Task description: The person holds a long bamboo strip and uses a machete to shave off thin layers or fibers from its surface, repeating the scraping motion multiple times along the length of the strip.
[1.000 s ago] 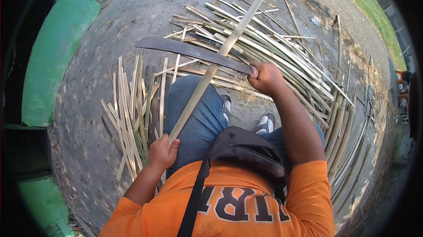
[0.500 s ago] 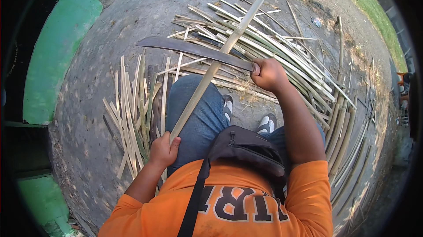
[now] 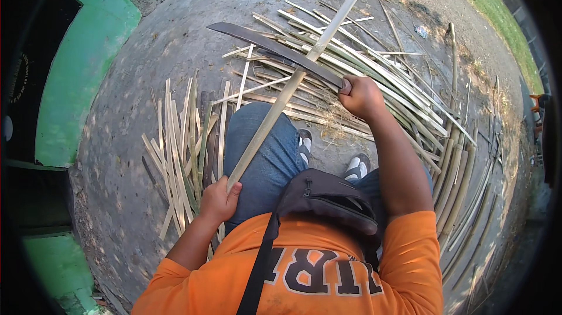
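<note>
- Ground [image 3: 146, 81]: grey, with bamboo strips [image 3: 398, 81] piled at upper right and a smaller bundle [image 3: 175, 145] at centre left.
- Slat [image 3: 293, 90]: long, runs from lower centre to the top edge, crossing the knee.
- Blade [image 3: 275, 49]: dark, lies across the slat at upper centre.
- Right hand [image 3: 360, 97]: fingers clenched round the blade's handle.
- Left hand [image 3: 219, 201]: fingers wrapped round the slat's lower end.
</note>
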### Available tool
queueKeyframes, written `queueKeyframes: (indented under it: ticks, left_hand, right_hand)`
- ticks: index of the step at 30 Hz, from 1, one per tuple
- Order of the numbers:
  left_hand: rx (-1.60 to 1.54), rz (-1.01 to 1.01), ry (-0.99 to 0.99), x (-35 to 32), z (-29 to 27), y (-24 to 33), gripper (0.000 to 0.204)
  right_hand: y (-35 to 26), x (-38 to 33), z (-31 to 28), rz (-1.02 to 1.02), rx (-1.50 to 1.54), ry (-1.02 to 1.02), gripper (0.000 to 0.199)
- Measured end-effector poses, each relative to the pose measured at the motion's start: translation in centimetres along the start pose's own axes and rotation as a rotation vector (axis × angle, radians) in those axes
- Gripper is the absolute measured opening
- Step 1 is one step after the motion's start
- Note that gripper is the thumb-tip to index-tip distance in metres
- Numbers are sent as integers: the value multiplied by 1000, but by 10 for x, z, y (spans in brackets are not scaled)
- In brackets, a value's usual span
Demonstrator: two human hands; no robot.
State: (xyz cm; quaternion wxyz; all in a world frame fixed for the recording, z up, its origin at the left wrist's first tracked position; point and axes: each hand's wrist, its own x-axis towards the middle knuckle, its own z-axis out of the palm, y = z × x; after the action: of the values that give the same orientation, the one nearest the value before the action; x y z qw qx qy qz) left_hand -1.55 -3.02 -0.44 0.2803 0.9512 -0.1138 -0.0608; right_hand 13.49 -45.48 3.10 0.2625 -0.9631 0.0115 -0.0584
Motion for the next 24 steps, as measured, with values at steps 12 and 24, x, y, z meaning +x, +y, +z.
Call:
queueKeyframes:
  ticks: [12,24]
  left_hand:
    - [-74,33,0,2,1,-1,54]
    - [-85,1,-4,-2,0,0,53]
  right_hand:
    - [-29,-17,15,-362,-128,-192,15]
    - [-14,-21,13,-183,-22,-26,21]
